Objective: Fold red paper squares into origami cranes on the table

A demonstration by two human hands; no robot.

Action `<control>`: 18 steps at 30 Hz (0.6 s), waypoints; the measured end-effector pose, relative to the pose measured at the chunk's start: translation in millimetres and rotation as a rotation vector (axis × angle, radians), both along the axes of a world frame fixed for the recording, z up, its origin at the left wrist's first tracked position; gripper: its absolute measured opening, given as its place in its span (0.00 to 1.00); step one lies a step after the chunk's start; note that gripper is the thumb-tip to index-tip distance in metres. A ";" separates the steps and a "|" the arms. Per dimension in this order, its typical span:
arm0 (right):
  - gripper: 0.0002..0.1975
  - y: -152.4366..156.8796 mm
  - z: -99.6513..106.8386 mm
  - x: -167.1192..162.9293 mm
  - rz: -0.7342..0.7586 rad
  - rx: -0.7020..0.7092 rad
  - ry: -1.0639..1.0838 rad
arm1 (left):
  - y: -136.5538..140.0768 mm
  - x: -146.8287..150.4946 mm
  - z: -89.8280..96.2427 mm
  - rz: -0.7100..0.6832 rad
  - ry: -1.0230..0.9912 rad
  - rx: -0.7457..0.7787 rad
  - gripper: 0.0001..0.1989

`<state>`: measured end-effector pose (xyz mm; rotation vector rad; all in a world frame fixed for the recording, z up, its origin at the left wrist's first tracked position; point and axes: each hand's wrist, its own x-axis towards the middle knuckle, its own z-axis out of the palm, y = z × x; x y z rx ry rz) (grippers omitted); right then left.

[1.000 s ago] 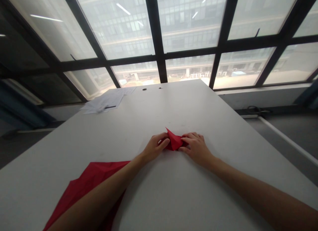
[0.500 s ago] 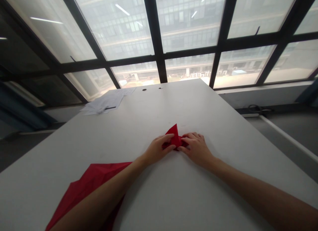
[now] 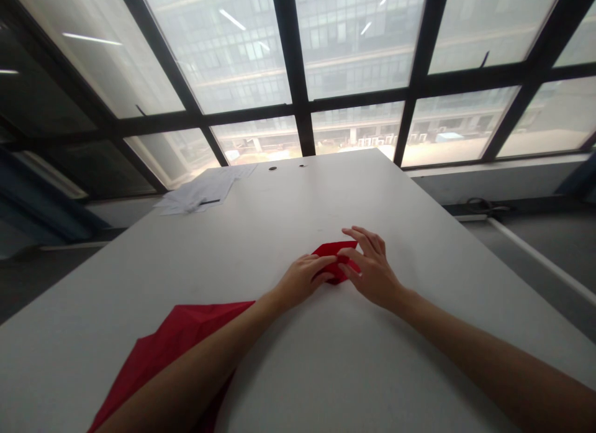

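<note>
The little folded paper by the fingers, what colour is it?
Red, with no pattern that I can see; the small folded red paper shows best in the head view.

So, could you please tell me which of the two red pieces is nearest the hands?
The smaller red piece, between the left hand and right hand; the larger red piece lies lower left, partly hidden by the left forearm.
</note>
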<state>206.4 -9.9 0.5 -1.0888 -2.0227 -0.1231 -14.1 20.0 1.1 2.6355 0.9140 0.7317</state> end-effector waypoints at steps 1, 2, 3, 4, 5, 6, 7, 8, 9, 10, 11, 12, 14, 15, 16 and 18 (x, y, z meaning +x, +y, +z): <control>0.05 1.5 -1.3 1.1 -0.028 -0.010 0.034 | -0.4 -0.3 0.2 0.006 0.007 0.025 0.16; 0.03 3.0 -2.6 2.4 -0.049 -0.019 0.068 | -0.8 -0.6 0.5 0.016 0.014 0.052 0.17; 0.02 4.2 -3.7 3.7 -0.061 -0.027 0.097 | -1.2 -1.0 0.8 0.029 0.019 0.079 0.18; 0.02 5.2 -4.6 4.8 -0.067 -0.035 0.118 | -1.4 -1.3 1.2 0.045 0.021 0.102 0.18; 0.03 5.9 -5.1 5.7 -0.069 -0.042 0.133 | -1.5 -1.4 1.5 0.064 0.023 0.121 0.18; 0.03 6.2 -5.5 6.2 -0.071 -0.051 0.142 | -1.5 -1.5 1.7 0.083 0.025 0.135 0.17; 0.04 6.4 -5.6 6.3 -0.074 -0.059 0.146 | -1.5 -1.3 1.8 0.102 0.029 0.142 0.17; 0.04 6.4 -5.7 6.2 -0.077 -0.065 0.147 | -1.5 -1.0 1.7 0.120 0.036 0.146 0.16; 0.04 6.3 -5.8 5.9 -0.080 -0.070 0.145 | -1.5 -0.6 1.6 0.134 0.044 0.147 0.16; 0.04 6.1 -5.9 5.5 -0.084 -0.075 0.144 | -1.6 -0.1 1.6 0.145 0.055 0.145 0.17; 0.04 6.0 -6.1 5.1 -0.087 -0.078 0.142 | -1.8 0.4 1.6 0.153 0.066 0.141 0.17; 0.04 5.9 -6.4 4.8 -0.090 -0.079 0.140 | -2.0 0.8 1.8 0.158 0.077 0.136 0.17; 0.04 5.8 -6.9 4.6 -0.088 -0.082 0.133 | -2.7 1.4 2.6 0.162 0.094 0.128 0.17; 0.04 5.8 -7.0 4.5 -0.084 -0.083 0.129 | -3.0 1.5 3.3 0.162 0.099 0.126 0.16; 0.03 5.9 -6.9 4.5 -0.081 -0.084 0.124 | -3.5 1.7 4.0 0.160 0.105 0.125 0.16; 0.01 6.0 -6.5 4.3 -0.079 -0.085 0.116 | -4.2 1.8 5.3 0.150 0.115 0.123 0.15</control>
